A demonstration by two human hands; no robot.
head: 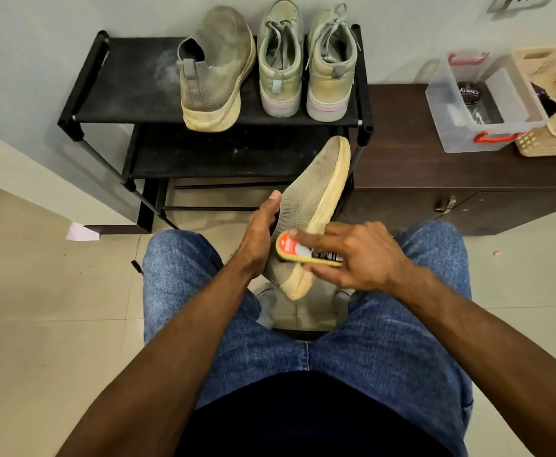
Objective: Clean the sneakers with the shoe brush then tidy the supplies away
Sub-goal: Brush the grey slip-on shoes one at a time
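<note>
Gripping the knit sneaker (pixel 316 196) over the lap, the left hand (pixel 260 232) holds its collar. The right hand (pixel 362 255) clasps the shoe brush (pixel 303 250) against the sole edge; its label is unreadable. A "Cherry" polish tin (pixel 469 90) lies in the clear box (pixel 448 127) on the worktop (pixel 402 159).

Grey knit sneaker (pixel 316 189) tilted, brush (pixel 306 250) against it.

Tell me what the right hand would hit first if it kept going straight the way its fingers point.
The right hand points left across the shoe brush it grips. Carried straight on, it would probably meet the left hand first, which holds the knit sneaker just beyond the brush; depth is hard to judge from one view.
</note>
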